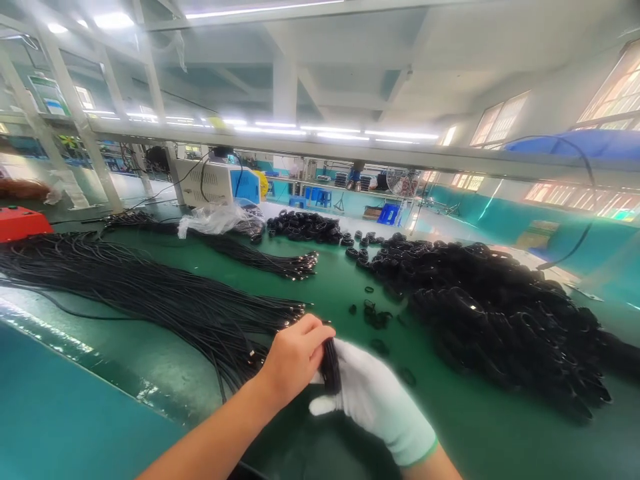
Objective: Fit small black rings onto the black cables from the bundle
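Note:
A coiled black cable (331, 368) is between my two hands, low in the middle of the view. My bare left hand (295, 357) is closed, with thumb and fingers gripping the coil's upper edge. In a white glove, my right hand (373, 393) cups the coil from the right; its thumb sticks out below and the coil hides its other fingers. Just left of my left hand, a long bundle of straight black cables (165, 287) ends in small metal connectors. Beyond it lies a second cable bundle (260, 257), its shiny tips pointing right.
A large heap of coiled black cables (480, 300) covers the green table's (350, 287) right side. Smaller coils (305, 227) lie at the back, beside a clear plastic bag (213, 220). A red box (23, 223) stands at far left. A metal shelf frame (320, 143) crosses above.

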Motion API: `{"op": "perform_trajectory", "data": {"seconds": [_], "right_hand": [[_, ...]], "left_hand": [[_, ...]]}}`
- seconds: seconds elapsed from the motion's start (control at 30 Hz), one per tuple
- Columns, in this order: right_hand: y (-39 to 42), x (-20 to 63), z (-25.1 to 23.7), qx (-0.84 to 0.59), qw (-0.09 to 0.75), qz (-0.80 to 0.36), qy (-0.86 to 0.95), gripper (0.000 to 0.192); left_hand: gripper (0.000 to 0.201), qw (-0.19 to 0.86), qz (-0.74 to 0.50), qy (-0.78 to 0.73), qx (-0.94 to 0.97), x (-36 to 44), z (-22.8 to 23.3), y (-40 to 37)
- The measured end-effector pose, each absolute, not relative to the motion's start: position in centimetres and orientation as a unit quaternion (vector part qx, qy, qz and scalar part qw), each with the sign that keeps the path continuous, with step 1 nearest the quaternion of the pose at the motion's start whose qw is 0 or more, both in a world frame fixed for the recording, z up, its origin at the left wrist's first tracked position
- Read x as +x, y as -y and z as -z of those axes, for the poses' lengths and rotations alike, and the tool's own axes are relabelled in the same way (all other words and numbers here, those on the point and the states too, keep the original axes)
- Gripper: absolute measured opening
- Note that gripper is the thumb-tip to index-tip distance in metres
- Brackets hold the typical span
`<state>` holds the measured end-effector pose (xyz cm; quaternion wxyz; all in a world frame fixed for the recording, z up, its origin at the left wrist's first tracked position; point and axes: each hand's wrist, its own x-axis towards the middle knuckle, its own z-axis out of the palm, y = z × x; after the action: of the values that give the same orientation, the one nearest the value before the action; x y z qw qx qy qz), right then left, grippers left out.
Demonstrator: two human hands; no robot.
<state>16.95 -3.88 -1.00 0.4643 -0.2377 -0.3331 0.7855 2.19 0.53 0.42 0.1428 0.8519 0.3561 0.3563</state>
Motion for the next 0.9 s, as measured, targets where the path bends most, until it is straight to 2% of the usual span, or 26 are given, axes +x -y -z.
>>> {"op": "perform_trajectory", "data": {"seconds": [0.1,0.17,0.37,0.53,0.63,0.73,0.83,0.9], "right_hand": [[4.0,17.3,0.4,-0.248,0.439,-0.755,0.419,0.042],[4.0,17.4,0.4,-0.255,0.431,-0.755,0.423,0.046],[3.8,17.2,1.4,-0.259,0.446,-0.754,0.407,0.05],[3.4,16.7,1.6,-0.34,0.474,-0.695,0.42,0.055],[3.4,16.4,1.8,-0.342,0.474,-0.68,0.442,0.053],[3.6,16.5,1.9,-0.281,0.466,-0.727,0.418,0.043],[3.7,16.6,2.0,-0.275,0.455,-0.744,0.404,0.041],[3.7,16.6,1.9,-0.3,0.459,-0.734,0.4,0.044]], "left_hand": [[0.038,0.099,-0.331,-0.365,0.865,2.1,-0.1,-0.6],[0.037,0.126,-0.338,-0.356,0.862,2.0,0.0,-0.7],[0.033,0.259,-0.39,-0.371,0.802,1.5,-0.3,-0.3],[0.011,0.461,-0.34,-0.462,0.677,1.3,-1.0,0.8],[0.014,0.562,-0.314,-0.433,0.631,1.4,-0.9,1.0],[0.011,0.629,-0.302,-0.369,0.614,1.3,-0.7,0.6],[0.014,0.61,-0.258,-0.383,0.644,0.8,-0.9,0.2],[0.011,0.504,-0.279,-0.445,0.685,0.6,-1.1,0.2]]}}
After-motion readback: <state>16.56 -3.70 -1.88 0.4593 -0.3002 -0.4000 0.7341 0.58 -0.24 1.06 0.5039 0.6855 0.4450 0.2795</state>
